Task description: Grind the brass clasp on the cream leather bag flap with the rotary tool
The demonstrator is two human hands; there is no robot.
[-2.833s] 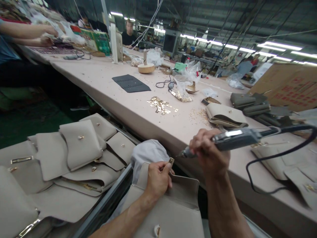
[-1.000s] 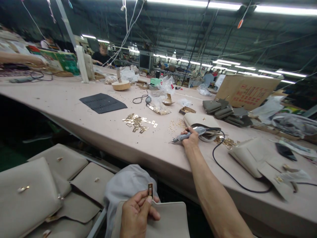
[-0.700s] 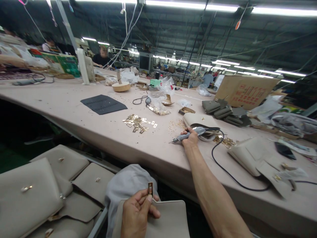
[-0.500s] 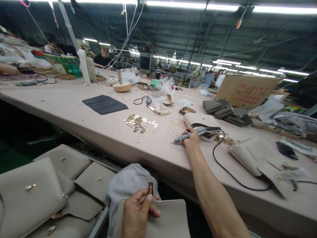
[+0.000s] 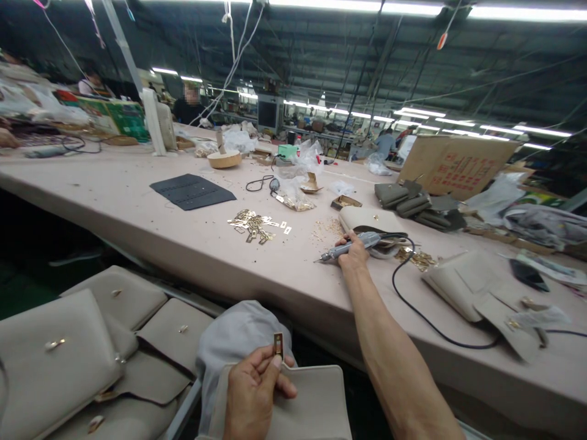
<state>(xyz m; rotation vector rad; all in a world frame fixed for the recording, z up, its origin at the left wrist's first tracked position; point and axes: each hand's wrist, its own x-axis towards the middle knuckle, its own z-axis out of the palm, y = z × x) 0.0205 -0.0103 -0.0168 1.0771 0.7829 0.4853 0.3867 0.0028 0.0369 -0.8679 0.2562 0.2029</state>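
Low in front, my left hand (image 5: pixel 254 391) pinches a small gold metal plate with a rectangular slot (image 5: pixel 278 344) between thumb and fingers. The plate stands up at the edge of a beige leather bag flap (image 5: pixel 318 397), which lies over my lap; the same hand touches the flap. My right hand (image 5: pixel 354 255) is wrapped round a grey electric screwdriver (image 5: pixel 369 240) at the table, its bit pointing left just above the surface. Tiny gold screws (image 5: pixel 326 230) lie scattered beyond the bit. Left of them is a pile of gold metal plates (image 5: pixel 251 221).
Several beige bags (image 5: pixel 55 360) with gold clasps are stacked at lower left. On the table (image 5: pixel 192 235) lie a black sheet (image 5: pixel 192 190), a beige bag (image 5: pixel 367 218), another bag (image 5: pixel 458 281) and a phone (image 5: pixel 528 275). The screwdriver's black cord (image 5: pixel 415 316) loops rightward.
The view has tilted very slightly. Both hands keep the same hold and position, with the plate and the screwdriver still in them.
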